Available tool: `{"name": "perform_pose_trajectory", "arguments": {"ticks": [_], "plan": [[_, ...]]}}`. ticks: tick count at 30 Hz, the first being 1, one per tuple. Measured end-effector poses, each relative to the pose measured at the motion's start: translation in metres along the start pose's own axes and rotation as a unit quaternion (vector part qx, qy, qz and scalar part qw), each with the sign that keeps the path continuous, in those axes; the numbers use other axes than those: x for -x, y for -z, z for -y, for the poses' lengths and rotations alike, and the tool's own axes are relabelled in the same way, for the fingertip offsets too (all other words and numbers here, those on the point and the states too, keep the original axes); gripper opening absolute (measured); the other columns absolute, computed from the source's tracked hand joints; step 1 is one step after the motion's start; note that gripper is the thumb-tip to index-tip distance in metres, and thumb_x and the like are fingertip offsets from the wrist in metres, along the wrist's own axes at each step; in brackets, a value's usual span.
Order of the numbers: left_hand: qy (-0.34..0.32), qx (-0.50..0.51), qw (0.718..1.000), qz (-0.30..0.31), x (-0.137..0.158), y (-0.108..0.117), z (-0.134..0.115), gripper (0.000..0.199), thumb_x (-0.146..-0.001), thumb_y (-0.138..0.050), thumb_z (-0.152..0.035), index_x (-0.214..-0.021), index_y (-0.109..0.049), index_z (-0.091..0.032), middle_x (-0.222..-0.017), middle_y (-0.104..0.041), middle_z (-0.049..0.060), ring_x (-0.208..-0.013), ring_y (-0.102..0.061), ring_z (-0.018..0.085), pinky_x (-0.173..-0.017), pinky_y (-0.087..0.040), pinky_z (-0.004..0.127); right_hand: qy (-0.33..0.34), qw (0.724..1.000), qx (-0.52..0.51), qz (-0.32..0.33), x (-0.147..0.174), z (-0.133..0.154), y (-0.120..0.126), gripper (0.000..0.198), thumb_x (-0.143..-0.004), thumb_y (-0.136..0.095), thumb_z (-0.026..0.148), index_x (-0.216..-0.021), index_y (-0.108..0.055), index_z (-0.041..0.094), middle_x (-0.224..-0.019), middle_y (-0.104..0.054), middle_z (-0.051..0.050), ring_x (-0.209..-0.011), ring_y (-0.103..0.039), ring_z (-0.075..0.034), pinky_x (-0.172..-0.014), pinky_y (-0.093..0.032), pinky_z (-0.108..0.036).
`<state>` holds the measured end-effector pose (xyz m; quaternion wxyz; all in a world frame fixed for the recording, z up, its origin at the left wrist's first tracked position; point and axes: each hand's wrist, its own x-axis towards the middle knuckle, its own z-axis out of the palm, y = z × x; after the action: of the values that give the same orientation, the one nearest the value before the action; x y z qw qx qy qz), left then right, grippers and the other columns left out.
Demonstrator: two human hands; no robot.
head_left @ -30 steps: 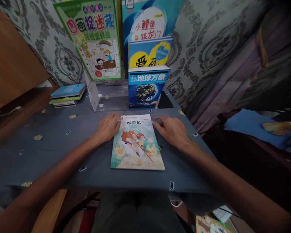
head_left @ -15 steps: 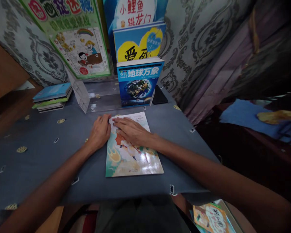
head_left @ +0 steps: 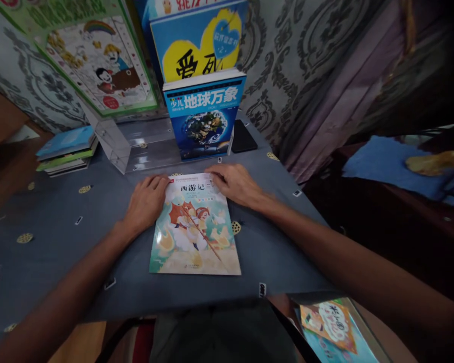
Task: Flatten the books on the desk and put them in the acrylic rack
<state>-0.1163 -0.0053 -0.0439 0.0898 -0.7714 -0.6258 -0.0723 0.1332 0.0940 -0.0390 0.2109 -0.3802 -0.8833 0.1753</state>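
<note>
Nearby, a slim paperback (head_left: 196,227) lay face up on the cloth-covered surface (head_left: 274,259), its bottom edge nearest, presumably so that the title read upright. The left grip (head_left: 146,201) rested loosely along its upper left edge, unclenched; the right grip (head_left: 238,185) bent its fingers over the upper right corner, perhaps to keep the paperback straight, though whether it pinched the cover I could not tell. That cover was glossy, pale green and cream, with dark title characters above a caped figure and a long slanting staff; glare whitened its left side. Farther back, a clear stand (head_left: 115,146) seemed to prop a globe-covered book (head_left: 204,118) and a yellow-heart book (head_left: 196,43) upright, probably to show their fronts. A black flat device (head_left: 244,137) lay to the right of it, and a stack of booklets (head_left: 66,146) to the left.
</note>
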Motion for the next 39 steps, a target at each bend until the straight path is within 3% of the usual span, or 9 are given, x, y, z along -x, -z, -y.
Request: {"name": "perform_pose_trajectory", "arguments": {"ticks": [4, 7, 10, 12, 15, 18, 24, 29, 39], "plan": [[-0.080, -0.042, 0.995, 0.048, -0.017, 0.012, 0.012, 0.037, -0.098, -0.039, -0.017, -0.129, -0.058, -0.019, -0.134, -0.062, 0.016, -0.131, -0.050, 0.033, -0.103, -0.045, 0.052, -0.032, 0.997, -0.067, -0.008, 0.000, 0.007, 0.007, 0.030, -0.093, -0.050, 0.019, -0.112, -0.073, 0.016, -0.085, -0.078, -0.007, -0.076, -0.070, -0.021, -0.074, -0.052, -0.032], [-0.087, -0.095, 0.988, 0.079, -0.026, 0.024, 0.006, 0.034, -0.096, -0.041, -0.015, -0.124, -0.060, -0.020, -0.128, -0.063, 0.016, -0.121, -0.055, 0.034, -0.100, -0.046, 0.051, -0.045, 0.985, -0.165, 0.009, 0.000, 0.007, 0.002, 0.025, -0.094, -0.050, 0.018, -0.104, -0.073, 0.016, -0.073, -0.075, -0.005, -0.066, -0.069, -0.018, -0.067, -0.054, -0.030], [-0.039, -0.104, 0.991, 0.076, -0.020, 0.035, -0.026, 0.028, -0.100, -0.038, -0.019, -0.114, -0.063, -0.019, -0.117, -0.065, 0.015, -0.110, -0.059, 0.031, -0.090, -0.049, 0.044, -0.041, 0.976, -0.216, -0.005, 0.000, 0.005, -0.004, 0.021, -0.095, -0.051, 0.020, -0.097, -0.072, 0.017, -0.069, -0.073, -0.003, -0.060, -0.068, -0.016, -0.063, -0.055, -0.028], [-0.006, -0.063, 0.996, 0.069, -0.008, 0.041, -0.055, 0.028, -0.104, -0.037, -0.031, -0.110, -0.062, -0.019, -0.111, -0.066, 0.012, -0.103, -0.061, 0.028, -0.082, -0.051, 0.039, -0.037, 0.972, -0.232, -0.025, 0.001, 0.004, -0.006, 0.020, -0.095, -0.051, 0.020, -0.096, -0.071, 0.017, -0.070, -0.072, -0.003, -0.060, -0.069, -0.016, -0.064, -0.056, -0.029], [-0.017, -0.032, 0.997, 0.071, 0.014, 0.047, -0.094, 0.031, -0.100, -0.049, -0.045, -0.112, -0.060, -0.019, -0.110, -0.066, 0.012, -0.106, -0.059, 0.030, -0.085, -0.051, 0.040, -0.039, 0.966, -0.253, -0.038, 0.008, 0.006, -0.004, 0.021, -0.096, -0.050, 0.018, -0.097, -0.071, 0.017, -0.073, -0.072, -0.003, -0.064, -0.070, -0.017, -0.070, -0.057, -0.032], [-0.008, -0.060, 0.994, 0.091, 0.025, 0.049, -0.114, 0.032, -0.095, -0.058, -0.046, -0.110, -0.059, -0.018, -0.111, -0.067, 0.013, -0.107, -0.059, 0.032, -0.085, -0.052, 0.041, -0.040, 0.964, -0.260, -0.050, 0.018, 0.009, -0.003, 0.021, -0.097, -0.051, 0.018, -0.098, -0.071, 0.017, -0.076, -0.073, -0.004, -0.070, -0.071, -0.018, -0.076, -0.057, -0.034], [0.008, -0.072, 0.994, 0.082, 0.026, 0.042, -0.115, 0.019, -0.095, -0.055, -0.034, -0.101, -0.062, -0.017, -0.108, -0.071, 0.013, -0.103, -0.064, 0.030, -0.079, -0.054, 0.038, -0.049, 0.953, -0.287, -0.083, 0.032, 0.007, -0.007, 0.017, -0.098, -0.055, 0.025, -0.098, -0.070, 0.018, -0.077, -0.073, -0.003, -0.070, -0.071, -0.017, -0.075, -0.057, -0.032], [-0.013, -0.062, 0.997, 0.050, 0.028, 0.041, -0.112, 0.021, -0.097, -0.051, -0.032, -0.103, -0.065, -0.017, -0.107, -0.074, 0.012, -0.098, -0.068, 0.028, -0.076, -0.055, 0.038, -0.031, 0.948, -0.300, -0.101, 0.033, 0.007, -0.003, 0.021, -0.098, -0.054, 0.032, -0.101, -0.070, 0.019, -0.082, -0.075, -0.004, -0.077, -0.073, -0.018, -0.076, -0.058, -0.031], [-0.001, -0.058, 0.995, 0.080, 0.023, 0.051, -0.114, 0.029, -0.099, -0.043, -0.029, -0.100, -0.068, -0.015, -0.097, -0.075, 0.012, -0.086, -0.071, 0.026, -0.068, -0.053, 0.035, -0.001, 0.953, -0.272, -0.131, 0.040, 0.018, 0.012, 0.026, -0.099, -0.050, 0.038, -0.104, -0.070, 0.022, -0.073, -0.071, 0.000, -0.070, -0.068, -0.015, -0.070, -0.052, -0.028]]}}
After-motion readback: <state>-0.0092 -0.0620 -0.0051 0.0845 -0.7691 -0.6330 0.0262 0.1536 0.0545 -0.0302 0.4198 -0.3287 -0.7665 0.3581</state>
